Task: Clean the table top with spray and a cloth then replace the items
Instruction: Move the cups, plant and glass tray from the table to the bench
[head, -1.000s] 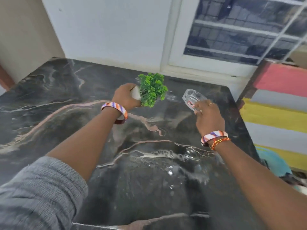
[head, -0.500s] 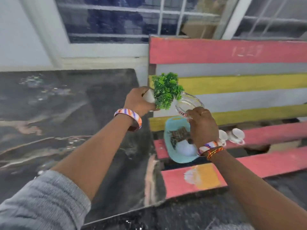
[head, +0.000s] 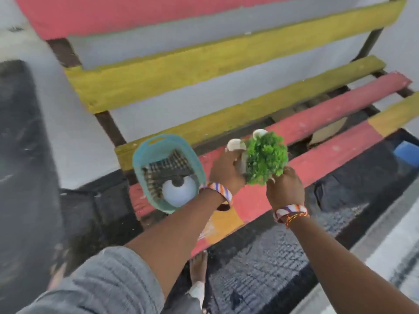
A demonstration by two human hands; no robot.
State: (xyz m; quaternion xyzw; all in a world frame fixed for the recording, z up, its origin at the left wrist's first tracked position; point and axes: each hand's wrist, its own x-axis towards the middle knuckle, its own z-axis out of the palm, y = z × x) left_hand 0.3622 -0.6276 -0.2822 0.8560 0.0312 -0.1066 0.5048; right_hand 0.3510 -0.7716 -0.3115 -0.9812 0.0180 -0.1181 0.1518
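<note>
My left hand (head: 225, 172) grips the white pot of a small green plant (head: 265, 159), held above the red seat slats of a painted bench (head: 340, 105). Just right of the plant, my right hand (head: 284, 190) has its fingers curled; the glass ashtray it carries is hidden behind the leaves. On the bench, left of my hands, a teal basket (head: 158, 139) holds a dark patterned cloth (head: 167, 165) and a white spray bottle (head: 179, 190). The dark marble table (head: 18, 155) is at the far left edge.
Two small white cups (head: 235, 145) stand on the bench seat just behind the plant. The bench back has yellow and red slats. A bare foot (head: 198, 266) stands on dark ridged floor below. A blue object (head: 405, 152) lies under the bench at right.
The view has swung right and down, from the table to the bench. Both hands carried the plant and ashtray off the table and lowered them toward the bench seat by the cups.
</note>
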